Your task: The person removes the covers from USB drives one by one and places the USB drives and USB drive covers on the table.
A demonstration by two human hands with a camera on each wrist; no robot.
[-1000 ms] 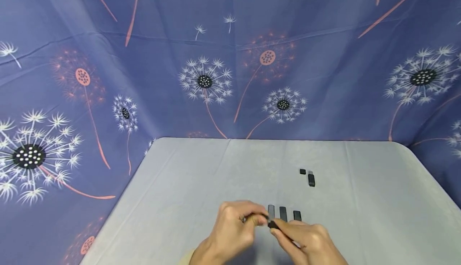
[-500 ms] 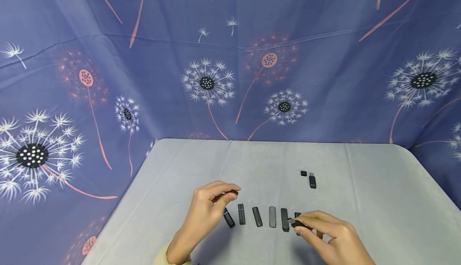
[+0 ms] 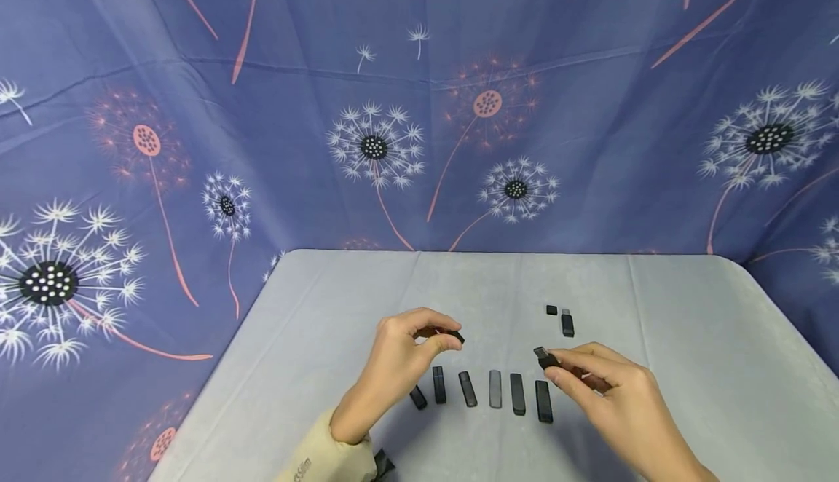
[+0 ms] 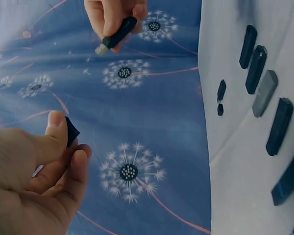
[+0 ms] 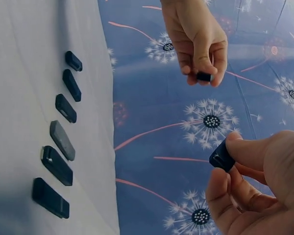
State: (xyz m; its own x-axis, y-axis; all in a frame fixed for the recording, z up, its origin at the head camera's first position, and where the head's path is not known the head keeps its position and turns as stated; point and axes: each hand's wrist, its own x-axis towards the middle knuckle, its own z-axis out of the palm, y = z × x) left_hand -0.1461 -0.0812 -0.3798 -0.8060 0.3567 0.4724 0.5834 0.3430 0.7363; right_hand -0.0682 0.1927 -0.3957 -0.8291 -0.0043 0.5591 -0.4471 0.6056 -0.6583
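Note:
My left hand (image 3: 396, 362) pinches a small black cap (image 3: 457, 336) between thumb and fingers above the table; the left wrist view shows the same cap (image 4: 72, 132) at the thumb tip. To the right, my right hand (image 3: 619, 394) pinches a black USB stick (image 3: 548, 359), its metal plug bare and pointing up and to the left. In the left wrist view the plug end of that stick (image 4: 118, 35) looks pale. Cap and stick are apart, both held over the cloth.
Several USB sticks stand in a row near the front, among them a grey one (image 3: 494, 389) and a black one (image 3: 543, 401). Farther back lie an uncapped black stick (image 3: 566, 324) and a small cap (image 3: 551, 310). A patterned cloth (image 3: 419, 103) hangs behind the pale table (image 3: 354, 285).
Both hands, close together a second ago, moved apart, the left with the cap, the right with the stick. Since half a second ago the left shifted right and both moved farther from the front.

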